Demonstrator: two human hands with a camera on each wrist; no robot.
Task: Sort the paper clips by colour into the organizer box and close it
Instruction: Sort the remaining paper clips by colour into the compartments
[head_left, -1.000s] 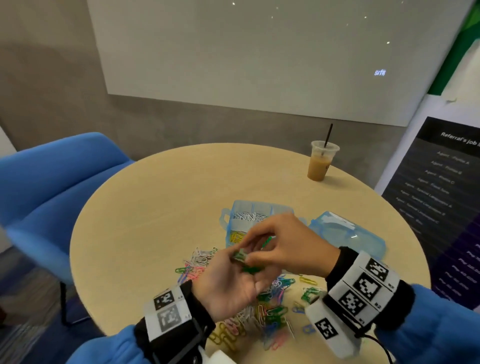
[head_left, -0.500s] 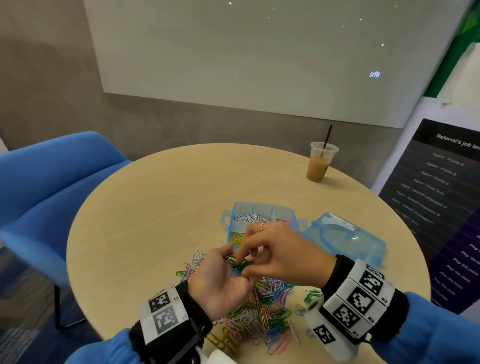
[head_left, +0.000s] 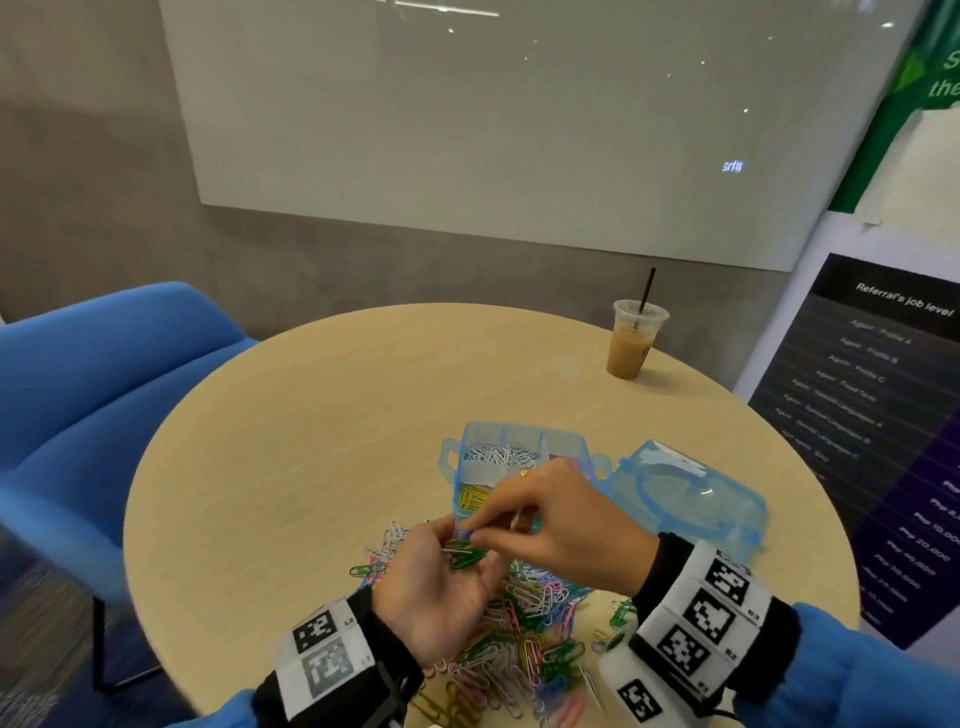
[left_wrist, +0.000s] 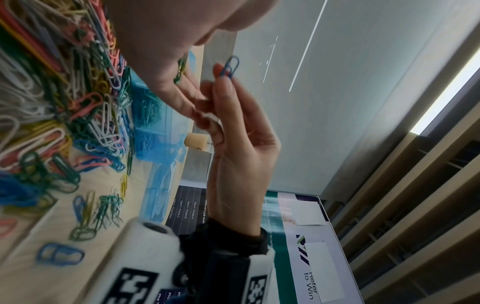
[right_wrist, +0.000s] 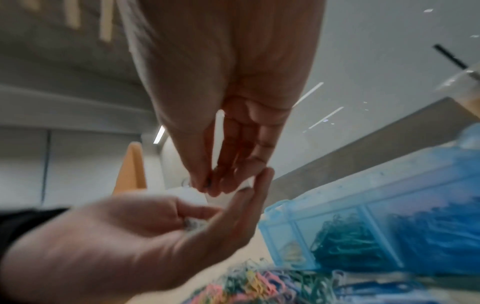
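Round table (head_left: 311, 415) w/ blue chair (head_left: 93, 374) at left, iced coffee cup (head_left: 635, 340) far right, well apart from the work. Organizer box (head_left: 470, 441) open mid-table: white clips in back-left compartment, yellow in front of them, green & blue visible in near compartments per right wrist view. Detached lid (head_left: 685, 493) lying just beside box on its right. Big mixed pile of paper clips (head_left: 524, 623) on table near the body, below both hands, nowhere near sorted.

Left hand (head_left: 441, 587) palm-up, cupped, holding small bunch of green clips (head_left: 464, 553). Right hand (head_left: 561, 525) touching left fingertips, thumb & forefinger pinched narrow on one blue clip (left_wrist: 230, 67), clear in left wrist view.

Vs. 1 s ago: both hands lower & closer to pile, right hand now w/ the blue stray picked out of the green bunch. Likely means: green batch cleaned up, ready for green compartment; blue one to blue compartment. Closing box far off.
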